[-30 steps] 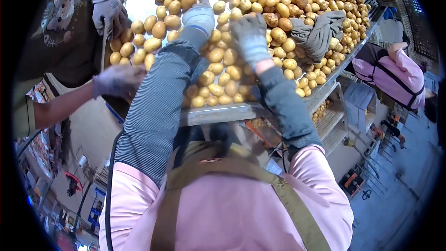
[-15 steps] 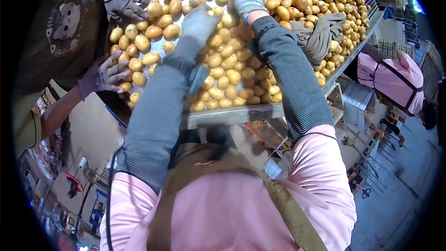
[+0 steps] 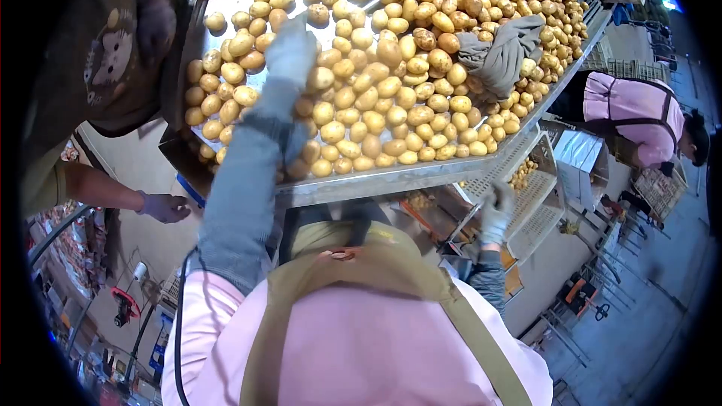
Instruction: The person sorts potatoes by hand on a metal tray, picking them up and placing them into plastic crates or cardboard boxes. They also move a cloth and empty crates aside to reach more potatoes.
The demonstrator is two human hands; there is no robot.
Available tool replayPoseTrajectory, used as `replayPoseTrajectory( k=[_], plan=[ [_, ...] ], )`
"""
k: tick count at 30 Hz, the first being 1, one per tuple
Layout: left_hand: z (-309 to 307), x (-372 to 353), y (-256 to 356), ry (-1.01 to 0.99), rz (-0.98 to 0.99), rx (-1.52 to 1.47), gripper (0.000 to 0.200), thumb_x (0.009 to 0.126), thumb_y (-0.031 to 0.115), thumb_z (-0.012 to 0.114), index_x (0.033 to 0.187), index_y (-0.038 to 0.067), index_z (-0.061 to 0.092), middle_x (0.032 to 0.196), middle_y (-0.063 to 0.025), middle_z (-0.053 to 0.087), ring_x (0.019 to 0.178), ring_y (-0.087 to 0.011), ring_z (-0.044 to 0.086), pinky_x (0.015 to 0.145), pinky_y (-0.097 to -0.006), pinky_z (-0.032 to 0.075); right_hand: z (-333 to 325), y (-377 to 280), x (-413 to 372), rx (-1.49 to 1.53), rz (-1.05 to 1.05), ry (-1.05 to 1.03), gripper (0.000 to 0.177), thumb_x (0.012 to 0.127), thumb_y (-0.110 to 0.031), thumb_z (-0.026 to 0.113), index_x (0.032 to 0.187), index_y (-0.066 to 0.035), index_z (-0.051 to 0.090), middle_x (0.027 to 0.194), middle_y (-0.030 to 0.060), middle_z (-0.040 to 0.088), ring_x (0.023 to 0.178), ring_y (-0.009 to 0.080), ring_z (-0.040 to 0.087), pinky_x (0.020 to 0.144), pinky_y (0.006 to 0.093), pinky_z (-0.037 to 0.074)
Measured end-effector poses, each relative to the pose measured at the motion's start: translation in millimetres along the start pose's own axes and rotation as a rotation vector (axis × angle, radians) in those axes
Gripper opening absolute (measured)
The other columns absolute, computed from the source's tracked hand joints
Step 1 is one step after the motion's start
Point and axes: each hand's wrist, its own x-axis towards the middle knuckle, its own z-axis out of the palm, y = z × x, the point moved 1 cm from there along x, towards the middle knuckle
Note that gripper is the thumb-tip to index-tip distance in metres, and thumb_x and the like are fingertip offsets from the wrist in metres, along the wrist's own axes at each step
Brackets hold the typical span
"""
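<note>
A broad layer of yellow potatoes (image 3: 368,98) covers the metal table (image 3: 376,181) in front of me. My left hand (image 3: 292,53), in a grey glove, is over the potatoes left of the middle. Motion smears its fingers, so their pose and any contents do not show. Below the table's front edge, at the right, is my right hand (image 3: 496,214), also gloved. It is beside a pale slotted plastic crate (image 3: 532,229) with some small potatoes (image 3: 523,173) in it. Its fingers are too blurred to tell if they hold anything.
A grey cloth (image 3: 505,53) lies on the potatoes at the right. At the left stands a co-worker (image 3: 113,53) with gloved hands lowered off the potatoes. Another person in pink (image 3: 632,109) bends near crates at the far right. A white box (image 3: 580,162) stands below the table.
My right hand has left the potatoes and dropped beside the crate below the table edge. My left hand has shifted slightly left. The co-worker's hands have withdrawn from the potatoes.
</note>
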Motion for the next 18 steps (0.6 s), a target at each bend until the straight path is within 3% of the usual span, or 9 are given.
replayPoseTrajectory(
  k=[1,2,4,6,9,12,15,17,18],
  plan=[
    [2.5,14.2,-1.5,-0.078,0.001,0.179,0.042,0.082,0.023,0.067,0.121,0.007,0.063,0.111,-0.0186,0.067,0.115,-0.0335,0.061,0.092,-0.0451,0.053,-17.9,21.8,-10.5,-0.016,0.331,-0.036,0.042,0.087,-0.005,0.061,0.129,-0.009,0.062,0.125,0.02,0.064,0.119,0.0368,0.059,0.104,0.0438,0.046],
    [10.5,30.6,-4.9,-0.169,0.101,0.534,0.035,0.095,0.018,0.052,0.127,0.008,0.062,0.118,-0.023,0.064,0.108,-0.0365,0.066,0.085,-0.0491,0.056,-17.7,88.5,-25.3,-0.434,0.283,0.003,0.05,0.09,-0.011,0.061,0.139,-0.01,0.055,0.135,0.0227,0.058,0.129,0.038,0.054,0.11,0.0448,0.042],
    [5.8,50.8,9.0,-0.254,0.083,0.572,0.033,0.093,0.014,0.052,0.12,0.001,0.066,0.123,-0.0265,0.064,0.112,-0.0404,0.065,0.091,-0.0475,0.056,-31.9,136.8,-17.6,-0.438,0.396,0.048,0.047,0.093,-0.015,0.06,0.139,-0.006,0.056,0.139,0.0247,0.055,0.132,0.0381,0.05,0.113,0.0437,0.038],
    [8.6,60.1,10.0,-0.276,0.056,0.623,0.038,0.079,0.016,0.075,0.115,0.004,0.071,0.124,-0.0197,0.067,0.122,-0.033,0.06,0.094,-0.0421,0.055,-35.8,71.8,19.7,-0.156,0.299,0.086,0.043,0.095,-0.013,0.058,0.137,-0.002,0.056,0.135,0.0226,0.057,0.128,0.0363,0.053,0.111,0.0426,0.04],
    [29.1,80.6,-12.1,-0.324,0.036,0.524,0.03,0.088,0.017,0.065,0.113,0.002,0.07,0.12,-0.0198,0.068,0.113,-0.0363,0.064,0.094,-0.0456,0.054,12.0,-47.4,60.8,0.255,0.18,0.022,0.037,0.097,-0.008,0.056,0.133,-0.002,0.058,0.129,0.0189,0.06,0.121,0.0306,0.057,0.107,0.0381,0.042],
    [40.2,54.2,-35.1,0.039,0.067,0.274,0.03,0.094,0.026,0.058,0.109,0.003,0.069,0.113,-0.0207,0.068,0.105,-0.0398,0.064,0.093,-0.0471,0.052,51.5,-145.0,56.7,0.495,-0.022,-0.177,0.033,0.097,-0.009,0.057,0.13,-0.002,0.06,0.125,0.0162,0.062,0.116,0.0247,0.059,0.099,0.0348,0.048],
    [4.0,-53.5,40.7,0.013,-0.156,-0.331,0.039,0.094,0.038,0.064,0.116,0.007,0.065,0.108,-0.0204,0.07,0.102,-0.0363,0.068,0.086,-0.044,0.055,79.4,-184.3,39.8,1.169,0.414,-0.586,0.044,0.098,-0.011,0.058,0.14,-0.004,0.05,0.127,0.0145,0.061,0.115,0.0238,0.06,0.092,0.0376,0.054],
    [31.1,-148.8,86.7,0.196,0.028,-0.49,0.023,0.092,0.023,0.066,0.11,0.008,0.067,0.101,-0.0171,0.07,0.09,-0.0336,0.068,0.079,-0.0421,0.054,82.0,-211.6,31.5,1.599,0.466,-0.645,0.053,0.106,-0.017,0.048,0.154,-0.005,0.028,0.138,0.0126,0.053,0.116,0.0262,0.058,0.095,0.0431,0.054],
    [20.7,-182.9,110.2,0.007,0.547,0.158,0.023,0.092,0.018,0.063,0.112,0.007,0.066,0.107,-0.017,0.068,0.097,-0.0326,0.066,0.082,-0.0406,0.053,66.9,-237.7,34.5,2.059,0.769,-0.674,0.052,0.109,-0.019,0.04,0.155,-0.003,0.021,0.142,0.0112,0.048,0.121,0.0239,0.055,0.101,0.0398,0.049]
  ],
)
